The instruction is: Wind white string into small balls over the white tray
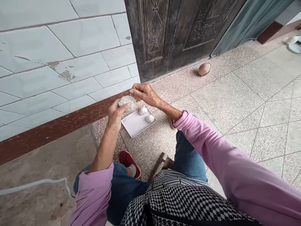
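Observation:
My left hand (pixel 115 114) grips a white, round, finely pleated piece (pixel 127 103) by its edge, with the thumb lying on top. Just above and to the right, my right hand (pixel 144 93) is closed in a pinch, its fingertips close to the pleated piece. Something thin seems to be between those fingertips, too small to name. Below both hands, a pale rectangular tray (pixel 135 127) lies on the floor. Two small white ridged balls, a farther ball (pixel 143 110) and a nearer ball (pixel 150 118), sit at its right side.
A white tiled wall (pixel 70 56) and a dark carved door (pixel 169 34) rise ahead. On the speckled floor by the door lies a tan rounded object (pixel 204 69). My red shoe (pixel 128 161) is near the tray. A white hose (pixel 35 183) runs along the left.

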`<state>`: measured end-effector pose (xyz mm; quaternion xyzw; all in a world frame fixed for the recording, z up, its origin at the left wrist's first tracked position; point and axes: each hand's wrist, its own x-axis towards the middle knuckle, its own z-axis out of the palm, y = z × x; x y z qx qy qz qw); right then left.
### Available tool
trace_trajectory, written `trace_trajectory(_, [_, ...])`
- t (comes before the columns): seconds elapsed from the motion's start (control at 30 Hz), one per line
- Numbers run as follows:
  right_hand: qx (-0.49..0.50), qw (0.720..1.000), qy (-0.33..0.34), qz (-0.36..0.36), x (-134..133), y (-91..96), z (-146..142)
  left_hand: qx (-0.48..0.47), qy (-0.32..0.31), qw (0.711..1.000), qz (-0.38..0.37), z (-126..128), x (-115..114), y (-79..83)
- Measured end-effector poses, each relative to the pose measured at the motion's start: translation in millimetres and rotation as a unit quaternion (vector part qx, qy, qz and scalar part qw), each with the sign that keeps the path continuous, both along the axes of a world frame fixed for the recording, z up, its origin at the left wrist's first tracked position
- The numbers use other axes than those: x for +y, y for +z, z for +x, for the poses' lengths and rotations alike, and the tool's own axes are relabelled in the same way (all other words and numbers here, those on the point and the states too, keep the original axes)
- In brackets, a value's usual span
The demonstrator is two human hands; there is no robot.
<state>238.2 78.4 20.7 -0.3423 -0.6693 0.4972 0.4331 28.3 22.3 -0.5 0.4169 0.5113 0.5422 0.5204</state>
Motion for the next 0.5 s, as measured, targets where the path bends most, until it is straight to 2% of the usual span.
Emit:
trace_trajectory(0.13, [-0.009,0.999,-0.005,0.031,3.7,0.5,5.6,-0.009,-0.096,0.995,-0.041,-0.7,-10.3,14.8])
trace_trajectory(0.23, [-0.017,0.999,0.000,0.029,-0.8,2.8,2.5,-0.030,-0.154,0.987,-0.042,-5.3,-14.1,20.5])
trace_trajectory(0.37, [-0.003,1.000,-0.009,-0.029,-2.4,-0.4,-7.2,-0.069,-0.158,0.985,-0.014,-12.1,-14.4,20.4])
trace_trajectory(0.5, [0.005,0.998,-0.018,-0.055,4.9,-15.9,-18.6,-0.114,-0.134,0.984,0.024,-15.1,-11.6,19.8])
